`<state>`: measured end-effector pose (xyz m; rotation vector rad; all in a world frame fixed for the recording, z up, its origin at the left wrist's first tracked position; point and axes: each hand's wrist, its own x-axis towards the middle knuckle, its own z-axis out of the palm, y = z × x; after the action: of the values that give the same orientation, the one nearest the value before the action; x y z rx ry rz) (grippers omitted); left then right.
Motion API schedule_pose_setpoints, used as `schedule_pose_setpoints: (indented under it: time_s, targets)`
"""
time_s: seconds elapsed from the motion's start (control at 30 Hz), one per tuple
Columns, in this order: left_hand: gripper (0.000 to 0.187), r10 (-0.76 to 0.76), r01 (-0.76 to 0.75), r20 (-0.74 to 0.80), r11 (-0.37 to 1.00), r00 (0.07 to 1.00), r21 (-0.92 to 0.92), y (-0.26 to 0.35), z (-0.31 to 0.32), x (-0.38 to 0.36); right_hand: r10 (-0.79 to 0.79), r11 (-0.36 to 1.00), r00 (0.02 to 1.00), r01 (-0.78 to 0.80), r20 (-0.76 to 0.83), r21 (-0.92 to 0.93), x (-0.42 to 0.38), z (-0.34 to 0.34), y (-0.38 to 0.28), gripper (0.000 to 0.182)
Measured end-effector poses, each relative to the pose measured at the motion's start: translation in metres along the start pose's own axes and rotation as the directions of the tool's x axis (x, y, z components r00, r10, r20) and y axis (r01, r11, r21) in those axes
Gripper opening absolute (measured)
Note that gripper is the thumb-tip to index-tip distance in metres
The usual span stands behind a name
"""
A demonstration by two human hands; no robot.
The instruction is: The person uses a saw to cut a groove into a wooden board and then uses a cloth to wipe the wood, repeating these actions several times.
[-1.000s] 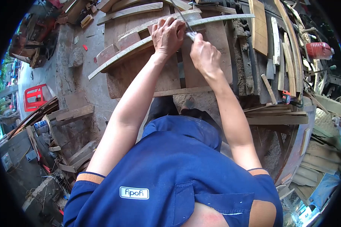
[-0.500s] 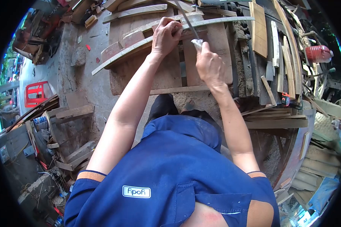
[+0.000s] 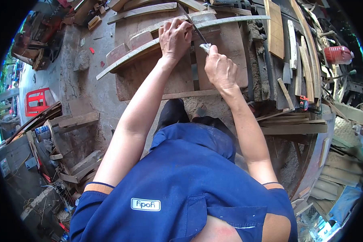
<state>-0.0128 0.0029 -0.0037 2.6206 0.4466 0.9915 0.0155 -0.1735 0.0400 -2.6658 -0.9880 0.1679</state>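
Note:
A long, pale wooden strip [image 3: 129, 59], slightly bowed and crossed by short lines, lies slantwise over the wooden workbench [image 3: 157, 80]. My left hand [image 3: 176, 39] is closed over the middle of this strip, with the fingers curled on its far side. In my right hand [image 3: 222, 69] is the light, wrapped-looking handle of a handsaw [image 3: 198, 33], seen nearly edge-on. Its thin dark blade crosses the strip just right of my left hand and points away from me. Wooden blocks [image 3: 140, 39] sit behind the strip.
More boards [image 3: 145, 12] lie at the bench's far side. To the right are stacked planks [image 3: 276, 32], a red plastic jug [image 3: 338, 55] and a tape measure [image 3: 303, 103]. A red plastic stool [image 3: 37, 102] and scrap wood [image 3: 78, 119] are on the left.
My right hand and the handsaw have shifted slightly left and stay at the strip. The left hand keeps its hold, its fingers a little shifted.

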Motion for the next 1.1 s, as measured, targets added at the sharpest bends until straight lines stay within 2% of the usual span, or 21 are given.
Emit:
schedule_pose_setpoints:
  time_s: [0.03, 0.2, 0.3, 0.47, 0.6, 0.73, 0.8, 0.87, 0.97, 1.1]
  targets:
    - [0.014, -0.04, 0.04, -0.003, 0.994, 0.999, 0.107, 0.002, 0.001, -0.001, -0.003, 1.0, 1.0, 0.003, 0.009, -0.016, 0.001, -0.001, -0.001, 0.012]
    - [0.011, -0.042, 0.044, -0.026, 0.994, 0.999, 0.096, 0.0, 0.005, 0.0, -0.001, 1.0, 1.0, 0.0, 0.01, 0.024, 0.027, 0.008, -0.011, 0.014]
    - [0.016, -0.094, 0.094, 0.001, 0.986, 0.996, 0.139, 0.001, 0.006, 0.001, -0.023, 1.0, 1.0, 0.023, 0.001, 0.014, 0.026, 0.009, -0.01, 0.016]
    - [0.015, -0.078, 0.077, 0.005, 0.991, 0.997, 0.108, 0.0, 0.004, 0.002, 0.002, 1.0, 0.997, -0.002, 0.072, 0.003, 0.01, -0.003, -0.002, 0.018]
    - [0.015, -0.09, 0.088, 0.013, 0.99, 0.996, 0.109, -0.002, 0.007, 0.002, -0.05, 0.997, 0.999, 0.05, -0.003, 0.054, 0.045, 0.011, -0.011, 0.019]
    - [0.017, -0.079, 0.076, 0.022, 0.993, 0.997, 0.092, -0.004, 0.005, 0.004, -0.042, 0.997, 0.999, 0.042, -0.014, 0.062, 0.033, 0.009, -0.007, 0.019]
    - [0.017, -0.087, 0.083, 0.033, 0.99, 0.996, 0.113, -0.005, 0.007, 0.002, 0.009, 1.0, 0.997, -0.01, 0.082, 0.01, 0.008, 0.002, 0.001, 0.019]
    - [0.017, -0.081, 0.078, 0.023, 0.991, 0.996, 0.108, -0.007, 0.008, 0.002, 0.003, 1.0, 0.996, -0.004, 0.091, 0.01, 0.009, -0.002, -0.002, 0.019]
    - [0.015, -0.074, 0.073, 0.012, 0.995, 0.997, 0.075, -0.005, 0.01, 0.001, -0.029, 0.999, 0.999, 0.028, 0.019, 0.042, 0.044, 0.007, -0.01, 0.018]
    - [0.013, -0.071, 0.07, 0.01, 0.996, 0.997, 0.056, -0.007, 0.008, 0.002, -0.062, 0.996, 0.998, 0.062, 0.005, 0.063, 0.035, 0.007, -0.007, 0.017]
